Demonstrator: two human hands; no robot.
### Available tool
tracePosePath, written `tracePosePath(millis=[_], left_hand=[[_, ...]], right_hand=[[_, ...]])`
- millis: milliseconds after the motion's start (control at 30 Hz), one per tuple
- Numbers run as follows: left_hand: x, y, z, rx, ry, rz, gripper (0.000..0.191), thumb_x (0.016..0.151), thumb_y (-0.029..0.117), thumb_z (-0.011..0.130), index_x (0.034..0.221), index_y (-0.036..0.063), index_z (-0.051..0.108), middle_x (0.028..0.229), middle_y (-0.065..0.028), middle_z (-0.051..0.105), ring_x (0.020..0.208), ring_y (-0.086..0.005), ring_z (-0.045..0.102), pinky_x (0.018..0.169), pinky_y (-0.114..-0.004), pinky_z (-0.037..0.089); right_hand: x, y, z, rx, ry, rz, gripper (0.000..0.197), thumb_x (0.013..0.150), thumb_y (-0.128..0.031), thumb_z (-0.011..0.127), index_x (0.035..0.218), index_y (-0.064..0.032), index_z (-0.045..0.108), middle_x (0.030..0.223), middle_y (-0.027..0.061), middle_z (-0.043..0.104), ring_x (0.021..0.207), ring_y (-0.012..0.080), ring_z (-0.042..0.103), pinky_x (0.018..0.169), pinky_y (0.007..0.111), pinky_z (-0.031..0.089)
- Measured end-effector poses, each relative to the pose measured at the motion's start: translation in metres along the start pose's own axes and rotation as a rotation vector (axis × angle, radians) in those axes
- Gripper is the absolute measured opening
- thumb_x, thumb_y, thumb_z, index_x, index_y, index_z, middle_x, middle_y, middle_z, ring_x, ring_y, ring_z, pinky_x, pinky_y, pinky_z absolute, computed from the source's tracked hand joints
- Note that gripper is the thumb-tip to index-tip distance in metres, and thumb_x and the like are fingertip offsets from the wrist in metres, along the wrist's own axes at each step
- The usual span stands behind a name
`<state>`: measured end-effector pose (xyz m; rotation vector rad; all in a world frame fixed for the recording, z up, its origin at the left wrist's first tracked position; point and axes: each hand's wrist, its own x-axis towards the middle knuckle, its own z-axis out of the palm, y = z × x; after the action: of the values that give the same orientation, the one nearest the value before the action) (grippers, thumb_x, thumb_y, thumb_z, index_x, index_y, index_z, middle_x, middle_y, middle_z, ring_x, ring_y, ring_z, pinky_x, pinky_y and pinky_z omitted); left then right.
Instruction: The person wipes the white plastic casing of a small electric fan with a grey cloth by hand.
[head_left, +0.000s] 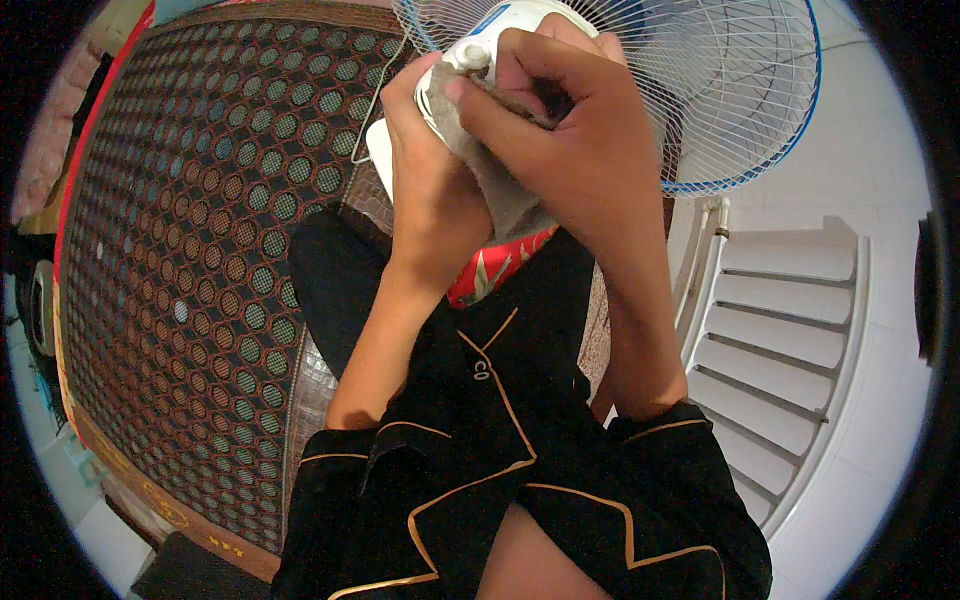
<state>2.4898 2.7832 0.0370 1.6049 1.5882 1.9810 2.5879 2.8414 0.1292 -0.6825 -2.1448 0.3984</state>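
Observation:
An electric fan lies across my lap area, its round wire guard with a blue rim (757, 112) spreading to the upper right. My left hand (439, 180) is wrapped around the white fan housing (506, 19) from the left, fingers mostly hidden behind it. My right hand (570, 112) pinches a grey cloth (510, 195) between thumb and fingers against the housing, close to a small white knob (472, 55). The cloth hangs down between both hands. A thin white cord runs down on the left of the housing.
A brown and black mat with rows of round stones (225, 225) covers the bed on the left. A white radiator (780, 330) stands along the wall at right. Below the hands, a red patterned fabric (495, 270) shows between my black-clothed legs.

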Motion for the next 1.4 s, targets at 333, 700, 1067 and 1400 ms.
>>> tracePosePath(millis=[333, 700, 1067, 1400], left_hand=[[0.012, 0.017, -0.011, 0.085, -0.088, -0.199, 0.080, 0.070, 0.000, 0.084, 0.135, -0.0014, 0.036, 0.124, -0.0186, 0.055, 0.114, -0.0294, 0.059, 0.096, -0.037, 0.049], [0.013, 0.009, -0.017, 0.160, -0.143, -0.152, 0.084, 0.063, -0.013, 0.074, 0.137, -0.0002, 0.037, 0.129, -0.0189, 0.048, 0.119, -0.0328, 0.055, 0.101, -0.037, 0.045], [0.005, 0.005, -0.009, 0.020, -0.068, -0.243, 0.079, 0.075, -0.003, 0.076, 0.138, -0.0003, 0.030, 0.124, -0.0170, 0.051, 0.116, -0.0273, 0.056, 0.098, -0.036, 0.048], [0.015, 0.016, -0.019, 0.086, -0.059, -0.313, 0.085, 0.066, -0.001, 0.081, 0.135, 0.0021, 0.033, 0.120, -0.0185, 0.057, 0.111, -0.0279, 0.061, 0.095, -0.036, 0.049]], right_hand=[[0.003, 0.021, -0.019, 0.345, -0.191, 0.079, 0.044, 0.085, -0.015, 0.077, 0.066, -0.0066, 0.039, 0.068, -0.0057, 0.033, 0.066, 0.0047, 0.034, 0.056, 0.025, 0.026], [-0.054, 0.014, -0.014, 0.362, 0.113, 0.426, 0.034, 0.088, -0.010, 0.071, 0.071, -0.0027, 0.043, 0.070, 0.0034, 0.039, 0.066, 0.0166, 0.037, 0.060, 0.030, 0.033], [-0.024, 0.002, -0.001, -0.013, 0.027, 0.029, 0.019, 0.073, -0.015, 0.078, 0.078, -0.0086, 0.061, 0.077, 0.0051, 0.049, 0.074, 0.0258, 0.047, 0.065, 0.039, 0.035], [-0.024, 0.015, 0.003, 0.108, 0.176, 0.161, 0.020, 0.084, -0.014, 0.074, 0.075, -0.0039, 0.059, 0.071, 0.0088, 0.047, 0.062, 0.0267, 0.048, 0.056, 0.040, 0.037]])
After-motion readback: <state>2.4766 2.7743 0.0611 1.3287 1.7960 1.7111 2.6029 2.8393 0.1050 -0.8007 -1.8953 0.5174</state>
